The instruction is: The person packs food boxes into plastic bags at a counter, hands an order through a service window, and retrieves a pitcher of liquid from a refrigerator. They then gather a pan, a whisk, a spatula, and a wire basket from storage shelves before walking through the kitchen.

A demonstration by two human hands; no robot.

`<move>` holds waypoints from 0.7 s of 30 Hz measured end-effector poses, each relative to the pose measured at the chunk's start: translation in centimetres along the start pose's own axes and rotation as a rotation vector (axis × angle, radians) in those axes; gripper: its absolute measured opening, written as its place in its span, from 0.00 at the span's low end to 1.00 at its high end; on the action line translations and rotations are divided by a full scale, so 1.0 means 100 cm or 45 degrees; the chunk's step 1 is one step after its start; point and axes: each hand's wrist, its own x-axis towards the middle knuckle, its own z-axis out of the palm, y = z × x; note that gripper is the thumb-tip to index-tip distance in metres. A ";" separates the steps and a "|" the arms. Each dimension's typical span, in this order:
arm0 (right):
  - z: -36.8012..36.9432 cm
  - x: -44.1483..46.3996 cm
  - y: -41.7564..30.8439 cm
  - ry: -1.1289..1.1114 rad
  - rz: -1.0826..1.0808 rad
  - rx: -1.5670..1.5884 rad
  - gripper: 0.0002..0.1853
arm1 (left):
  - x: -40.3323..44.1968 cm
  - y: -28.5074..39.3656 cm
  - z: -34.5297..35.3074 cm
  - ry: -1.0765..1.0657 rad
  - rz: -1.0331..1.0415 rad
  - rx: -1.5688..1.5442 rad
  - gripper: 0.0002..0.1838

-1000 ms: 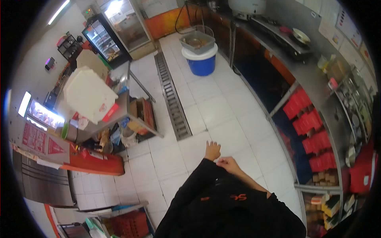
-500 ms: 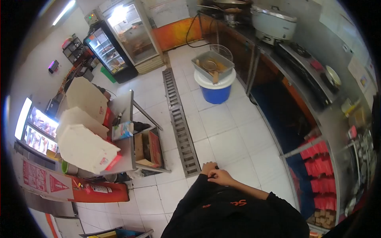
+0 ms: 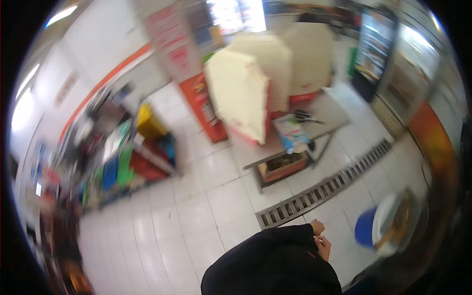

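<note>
My left hand [image 3: 318,226] extends from its black sleeve [image 3: 275,246], above the tiled floor near the drain grate; its fingers are too small and blurred to read. Just below it, my right hand [image 3: 323,247] is closed at the left cuff, with a small pale spot at its fingertips that I cannot make out. Beyond the grate [image 3: 314,194] is a metal table [image 3: 329,115] with large open pizza boxes [image 3: 241,91], a blue and white packet [image 3: 292,133] and scissors [image 3: 306,117].
A blue bucket [image 3: 365,228] with a white rim stands at the right, a grey tub on top. Under the table is a cardboard box [image 3: 282,167]. A fire extinguisher [image 3: 205,108] stands left of the boxes. Crates and a yellow container [image 3: 150,123] are farther left; fridges [image 3: 373,49] stand back right.
The view has swung left, so the table and boxes now sit near the middle and the bucket at the right. Both hands remain close together at the left wrist.
</note>
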 end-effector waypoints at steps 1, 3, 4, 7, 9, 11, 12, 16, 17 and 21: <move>-0.004 0.017 -0.018 -0.130 0.038 -0.072 0.04 | -0.001 -0.007 -0.011 -0.008 -0.175 -0.007 0.16; -0.005 0.060 -0.066 -0.460 0.065 -0.324 0.04 | 0.001 -0.022 -0.045 0.061 -0.404 -0.017 0.13; -0.011 0.082 -0.079 -0.558 0.058 -0.376 0.04 | 0.008 -0.029 -0.057 0.049 -0.550 -0.169 0.14; -0.008 0.141 -0.105 -0.959 -0.253 -0.869 0.04 | 0.011 -0.040 -0.080 0.401 -0.925 -0.223 0.11; -0.001 0.167 -0.118 -1.223 -0.131 -0.879 0.05 | 0.011 -0.049 -0.085 0.633 -0.908 -0.524 0.12; 0.011 0.191 -0.113 -1.457 -0.106 -0.958 0.05 | 0.006 -0.052 -0.081 0.806 -0.962 -0.704 0.12; 0.020 0.199 -0.107 -1.564 -0.167 -1.045 0.04 | 0.000 -0.058 -0.066 0.873 -1.155 -0.642 0.11; 0.065 0.197 -0.108 -1.831 -0.263 -1.166 0.05 | -0.034 -0.064 -0.016 0.733 -1.677 -0.745 0.11; 0.072 0.194 -0.104 -1.890 -0.255 -1.155 0.04 | -0.039 -0.062 -0.005 0.708 -1.752 -0.801 0.11; 0.072 0.182 -0.092 -1.910 -0.598 -1.410 0.08 | -0.042 -0.051 0.017 0.707 -1.948 -0.982 0.11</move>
